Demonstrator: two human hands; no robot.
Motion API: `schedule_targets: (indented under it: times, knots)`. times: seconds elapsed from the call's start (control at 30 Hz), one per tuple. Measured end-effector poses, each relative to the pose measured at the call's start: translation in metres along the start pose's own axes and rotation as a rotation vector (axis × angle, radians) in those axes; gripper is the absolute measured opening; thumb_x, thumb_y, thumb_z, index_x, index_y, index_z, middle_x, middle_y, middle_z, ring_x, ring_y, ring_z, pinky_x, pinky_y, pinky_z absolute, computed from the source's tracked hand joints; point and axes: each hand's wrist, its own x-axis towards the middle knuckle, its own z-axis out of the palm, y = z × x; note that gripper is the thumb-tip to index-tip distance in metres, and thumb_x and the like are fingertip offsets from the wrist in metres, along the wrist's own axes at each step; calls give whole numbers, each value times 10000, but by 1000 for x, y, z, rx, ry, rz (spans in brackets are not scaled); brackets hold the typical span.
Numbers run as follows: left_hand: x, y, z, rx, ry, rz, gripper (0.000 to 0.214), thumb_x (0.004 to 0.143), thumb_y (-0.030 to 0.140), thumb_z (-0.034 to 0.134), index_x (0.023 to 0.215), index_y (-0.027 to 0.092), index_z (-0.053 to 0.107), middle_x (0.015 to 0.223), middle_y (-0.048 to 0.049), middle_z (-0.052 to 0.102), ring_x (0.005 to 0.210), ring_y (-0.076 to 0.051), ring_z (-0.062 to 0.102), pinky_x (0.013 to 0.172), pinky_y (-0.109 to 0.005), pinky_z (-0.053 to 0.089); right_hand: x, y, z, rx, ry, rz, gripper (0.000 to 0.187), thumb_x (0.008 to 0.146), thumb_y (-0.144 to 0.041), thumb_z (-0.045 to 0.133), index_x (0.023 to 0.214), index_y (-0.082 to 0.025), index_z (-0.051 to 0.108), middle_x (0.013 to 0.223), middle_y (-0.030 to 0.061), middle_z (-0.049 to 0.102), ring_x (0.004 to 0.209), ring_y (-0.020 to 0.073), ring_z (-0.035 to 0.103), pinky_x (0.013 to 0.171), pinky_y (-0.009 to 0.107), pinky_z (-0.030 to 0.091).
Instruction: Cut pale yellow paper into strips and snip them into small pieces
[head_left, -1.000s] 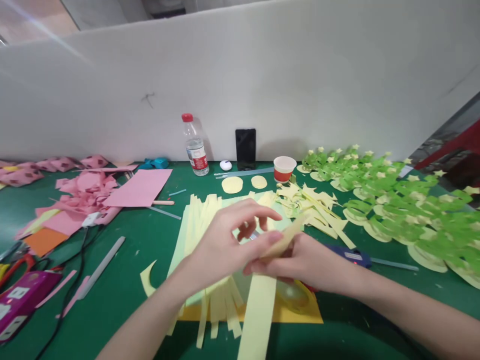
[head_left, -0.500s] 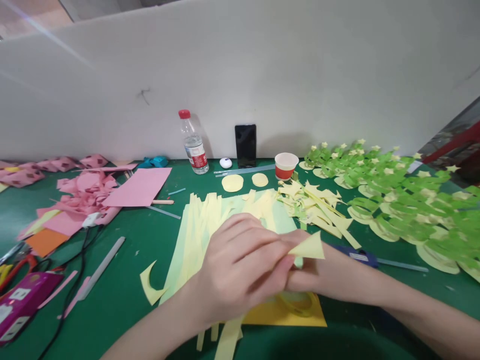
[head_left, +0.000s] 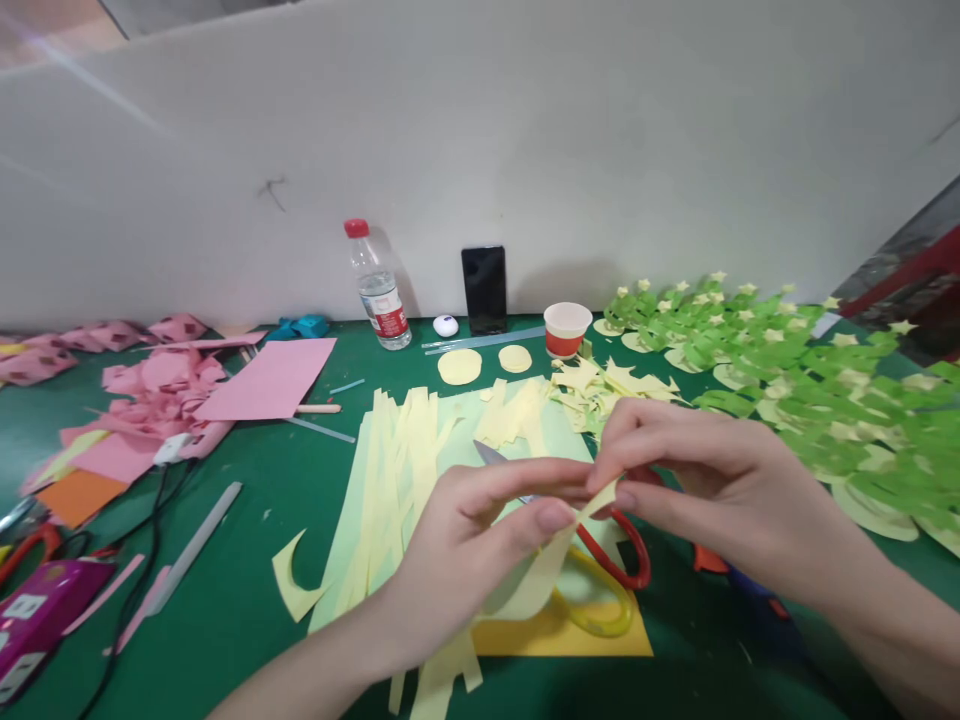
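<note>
My left hand [head_left: 480, 550] pinches a pale yellow piece of paper [head_left: 544, 575] between thumb and fingers. The thumb and fingertips of my right hand [head_left: 712, 480] grip the same paper by its upper corner. Beneath both hands lie scissors [head_left: 634, 550] with one red and one yellow handle loop; a blade tip shows past the left fingers. Under them are a pale green sheet [head_left: 450, 408] and an orange-yellow sheet [head_left: 555, 643]. Pale yellow paper strips [head_left: 390, 480] lie on the green sheet, left of the hands.
Behind stand a water bottle [head_left: 382, 305], a phone [head_left: 484, 290] and a paper cup [head_left: 567, 328]. Yellow scraps [head_left: 592, 395] lie before the cup. Green paper trees [head_left: 840, 400] fill the right. Pink paper [head_left: 270, 380] and a purple power strip [head_left: 56, 605] are left.
My hands have come apart from being clasped together and now stretch the yellow paper between them. My right hand has come up into full sight, and the scissors below are more exposed.
</note>
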Motion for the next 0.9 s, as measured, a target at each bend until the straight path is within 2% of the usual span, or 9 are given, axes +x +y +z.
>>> schedule_targets:
  times: [0.1, 0.2, 0.37, 0.47, 0.53, 0.77, 0.9]
  knots:
    - [0, -1, 0, -130, 19, -121, 262, 756, 406, 663, 899, 204, 749, 847, -43, 752, 761, -194, 696, 699, -242, 553, -1, -1, 1, -13, 33, 20, 111, 719, -208, 641, 621, -212, 693, 554, 1, 552, 481, 91, 498, 405, 185, 387]
    - [0, -2, -1, -162, 7, -170, 307, 676, 435, 725, 879, 206, 757, 793, -42, 753, 704, -202, 691, 668, -257, 551, -5, -2, 5, -32, 80, 9, 127, 716, -201, 621, 607, -211, 686, 553, 12, 572, 505, 106, 518, 415, 197, 395]
    - [1, -1, 0, -138, 59, -191, 89, 702, 256, 726, 773, 222, 769, 703, 0, 748, 597, -143, 663, 573, -193, 521, -9, -3, 12, -51, 158, 28, 135, 686, -143, 567, 606, -213, 649, 531, 8, 568, 485, 114, 510, 397, 208, 379]
    - [2, 1, 1, -144, 151, -175, 54, 692, 181, 716, 696, 209, 761, 666, 7, 743, 593, -138, 669, 566, -184, 528, -9, -5, 13, 0, 166, 66, 87, 671, -162, 609, 609, -216, 635, 519, -5, 543, 453, 104, 473, 379, 208, 367]
    - [3, 2, 1, -166, 173, -146, 92, 701, 152, 699, 644, 207, 746, 636, 19, 736, 584, -135, 675, 570, -185, 542, -9, -6, 13, 32, 169, 84, 55, 657, -172, 642, 626, -218, 641, 524, -11, 535, 447, 100, 457, 375, 208, 366]
    - [-3, 3, 2, -70, 157, -93, 151, 754, 182, 665, 606, 188, 696, 610, 28, 728, 550, -111, 662, 563, -169, 540, -9, -7, 15, 53, 162, 82, 104, 689, -168, 625, 593, -211, 625, 510, -13, 543, 447, 84, 480, 378, 173, 378]
    - [-4, 5, 3, 14, 102, -43, 173, 790, 199, 614, 624, 171, 653, 653, 3, 732, 570, -131, 665, 561, -196, 538, -11, -6, 17, 78, 96, 136, 120, 712, -183, 605, 594, -205, 598, 499, -20, 504, 446, 84, 460, 384, 174, 377]
